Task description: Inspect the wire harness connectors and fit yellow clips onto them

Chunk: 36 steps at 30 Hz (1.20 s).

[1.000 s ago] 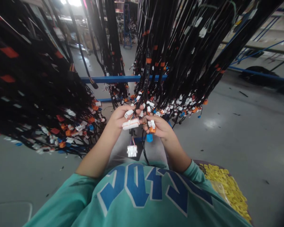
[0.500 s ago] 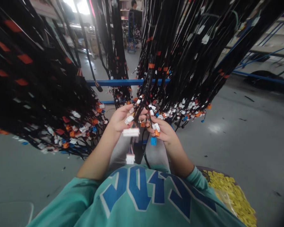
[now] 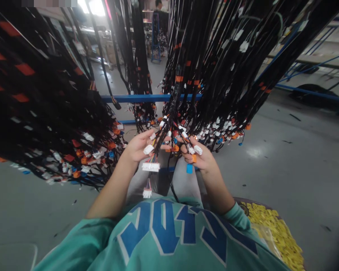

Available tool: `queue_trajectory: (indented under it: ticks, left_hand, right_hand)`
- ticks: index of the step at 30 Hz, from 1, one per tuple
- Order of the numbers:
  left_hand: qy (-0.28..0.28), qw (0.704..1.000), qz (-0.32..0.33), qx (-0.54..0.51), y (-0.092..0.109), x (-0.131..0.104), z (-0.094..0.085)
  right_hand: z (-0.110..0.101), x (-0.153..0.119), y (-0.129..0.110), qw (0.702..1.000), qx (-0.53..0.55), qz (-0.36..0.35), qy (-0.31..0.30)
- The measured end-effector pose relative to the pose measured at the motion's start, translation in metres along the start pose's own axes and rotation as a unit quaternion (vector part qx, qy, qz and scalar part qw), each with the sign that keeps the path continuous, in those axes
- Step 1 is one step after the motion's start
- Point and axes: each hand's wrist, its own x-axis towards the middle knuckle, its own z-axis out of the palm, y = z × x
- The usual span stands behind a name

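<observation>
A black wiring harness hangs in front of me, its lower end split into branches tipped with plugs. My left hand holds the branches on the left, the wires lying across its partly spread fingers. At that hand sits a small white connector; below dangle a wide white connector and another white plug. My right hand has its fingers curled round the right-hand branches. An orange connector and a blue connector stick out below its fingers. Some fingertips are hidden behind the wires.
Thick bundles of hanging harnesses crowd both sides. A blue rack bar runs behind the hands. Low at the right is a container of yellow pieces. Another person is far back, near shelves.
My hands have moved apart, spreading the harness branches to left and right. The white connectors moved left with my left hand; the orange and blue ones moved right.
</observation>
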Motion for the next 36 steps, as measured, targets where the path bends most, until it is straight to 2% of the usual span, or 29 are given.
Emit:
queue_trajectory:
  ticks: [8,15,20,24,26,28,31,36]
  left_hand:
    - [0.045,0.999,0.019,0.014,0.006,-0.009,0.000]
    - [0.079,0.995,-0.009,0.059,0.014,-0.016,-0.010]
    - [0.053,0.992,-0.072,0.089,0.015,-0.019,-0.018]
    - [0.077,0.991,-0.021,0.106,0.015,-0.023,-0.020]
    - [0.081,0.988,-0.025,0.128,0.014,-0.025,-0.023]
    - [0.073,0.985,-0.035,0.155,0.013,-0.026,-0.027]
    - [0.063,0.982,0.005,0.179,0.010,-0.028,-0.030]
    - [0.039,0.978,0.022,0.203,0.006,-0.032,-0.027]
  right_hand:
    - [-0.004,-0.004,-0.003,0.999,0.011,-0.008,0.038]
    - [-0.011,-0.003,-0.003,0.998,0.025,-0.027,0.048]
    - [-0.015,-0.002,-0.001,0.998,0.020,-0.025,0.049]
    - [-0.017,-0.005,0.001,0.999,0.005,-0.022,0.048]
    - [-0.019,-0.006,0.002,0.999,-0.005,-0.023,0.046]
    - [-0.019,-0.008,0.003,0.999,-0.016,-0.031,0.041]
    - [-0.018,-0.012,0.004,0.998,-0.036,-0.051,0.028]
    - [-0.014,-0.019,0.009,0.996,-0.069,-0.061,0.024]
